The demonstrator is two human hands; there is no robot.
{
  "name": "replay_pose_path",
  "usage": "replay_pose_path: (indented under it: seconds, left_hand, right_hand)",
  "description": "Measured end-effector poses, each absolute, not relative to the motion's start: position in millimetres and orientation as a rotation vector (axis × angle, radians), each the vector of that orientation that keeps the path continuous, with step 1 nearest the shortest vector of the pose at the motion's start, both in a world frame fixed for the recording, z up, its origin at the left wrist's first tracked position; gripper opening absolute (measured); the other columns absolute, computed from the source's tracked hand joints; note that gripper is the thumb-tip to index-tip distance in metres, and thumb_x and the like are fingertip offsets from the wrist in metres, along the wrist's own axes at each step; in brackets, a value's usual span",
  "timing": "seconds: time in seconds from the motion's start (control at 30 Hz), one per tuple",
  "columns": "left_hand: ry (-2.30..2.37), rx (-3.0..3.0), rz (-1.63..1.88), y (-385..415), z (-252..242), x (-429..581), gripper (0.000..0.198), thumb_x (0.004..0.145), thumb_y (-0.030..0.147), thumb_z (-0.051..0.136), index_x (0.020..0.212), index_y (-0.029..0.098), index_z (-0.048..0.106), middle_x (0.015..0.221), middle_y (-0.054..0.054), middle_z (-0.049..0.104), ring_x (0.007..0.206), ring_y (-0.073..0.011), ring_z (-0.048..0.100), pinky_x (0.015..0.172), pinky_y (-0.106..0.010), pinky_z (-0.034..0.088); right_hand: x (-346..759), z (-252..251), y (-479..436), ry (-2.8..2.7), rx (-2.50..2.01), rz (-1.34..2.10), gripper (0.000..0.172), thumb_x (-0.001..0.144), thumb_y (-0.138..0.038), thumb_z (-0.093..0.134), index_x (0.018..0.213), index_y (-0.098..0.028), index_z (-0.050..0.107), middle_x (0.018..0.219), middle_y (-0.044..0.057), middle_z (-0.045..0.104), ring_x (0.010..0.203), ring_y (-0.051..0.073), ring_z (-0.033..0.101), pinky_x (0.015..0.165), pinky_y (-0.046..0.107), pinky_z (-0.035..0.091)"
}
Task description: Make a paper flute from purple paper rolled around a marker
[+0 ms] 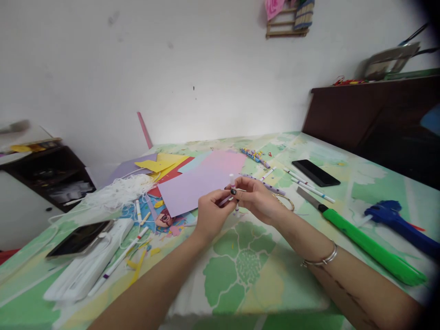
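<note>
Close together over the near middle of the table, both hands are closed around a white felt-tip pen (232,180) with a purplish band, held upright. My right hand (255,198) pinches the pen between thumb and fingers. My left hand (216,211) pinches a narrow purple strip (225,200), seemingly paper, against the pen; fingers cover much of it. Whether the strip wraps round the pen I cannot tell. A sheet of lilac paper (189,188) lies just behind my left hand. Beyond my right wrist is a gold-coloured ring (287,201).
To the right lie a green-handled knife (364,238), a blue glue gun (405,224), a black phone (316,173) and several felt-tip pens (312,189). At left are a tangle of white yarn (120,190), another phone (80,238), a white power strip (89,263) and paper scraps (139,261).
</note>
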State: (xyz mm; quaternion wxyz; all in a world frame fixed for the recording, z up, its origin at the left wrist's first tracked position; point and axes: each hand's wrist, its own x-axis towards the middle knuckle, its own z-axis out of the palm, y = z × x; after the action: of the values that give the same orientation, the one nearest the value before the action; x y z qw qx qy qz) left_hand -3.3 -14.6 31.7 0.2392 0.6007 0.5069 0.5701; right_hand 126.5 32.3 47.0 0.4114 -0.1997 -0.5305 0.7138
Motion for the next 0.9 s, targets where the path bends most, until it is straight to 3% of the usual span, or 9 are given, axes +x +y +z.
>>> replay_pose_path:
  seconds: [0.17, 0.37, 0.63, 0.9]
  left_hand:
    - [1.275, 1.433, 1.454, -15.7, 40.3, -6.4, 0.024, 0.066, 0.031, 0.07, 0.078, 0.01, 0.072, 0.044, 0.005, 0.045, 0.04, -0.0042, 0.032, 0.041, -0.019, 0.027]
    - [1.132, 1.396, 1.344, -13.0, 41.7, -12.5, 0.025, 0.066, 0.032, 0.071, 0.075, 0.01, 0.07, 0.041, 0.007, 0.037, 0.039, -0.0034, 0.029, 0.039, -0.019, 0.023]
    - [1.301, 1.719, 1.351, -14.6, 39.0, -10.6, 0.023, 0.077, 0.032, 0.059, 0.075, 0.012, 0.069, 0.044, 0.005, 0.038, 0.041, -0.0057, 0.032, 0.043, -0.02, 0.027]
    - [1.492, 2.226, 1.525, -12.8, 30.5, -10.7, 0.013, 0.076, 0.018, 0.055, 0.07, 0.015, 0.066, 0.053, 0.003, 0.046, 0.051, -0.0083, 0.039, 0.053, -0.02, 0.033]
  right_hand:
    - [138.0, 48.5, 42.0, -1.464, -0.408, 1.856, 0.022, 0.072, -0.029, 0.071, 0.092, -0.02, 0.068, 0.094, 0.006, 0.065, 0.086, 0.017, 0.059, 0.077, 0.034, 0.045]
    - [143.1, 47.9, 47.5, -1.703, -0.347, 1.7, 0.018, 0.073, -0.025, 0.07, 0.09, -0.02, 0.071, 0.093, 0.005, 0.068, 0.088, 0.018, 0.06, 0.082, 0.036, 0.044]
    - [137.5, 43.7, 47.8, -1.567, -0.436, 1.659, 0.015, 0.063, -0.018, 0.077, 0.075, -0.016, 0.067, 0.079, 0.002, 0.064, 0.079, 0.015, 0.059, 0.075, 0.03, 0.044]
    - [130.0, 43.1, 40.2, -1.402, -0.478, 1.735, 0.03, 0.055, -0.023, 0.082, 0.068, -0.016, 0.057, 0.072, -0.001, 0.061, 0.066, 0.011, 0.057, 0.067, 0.028, 0.044]
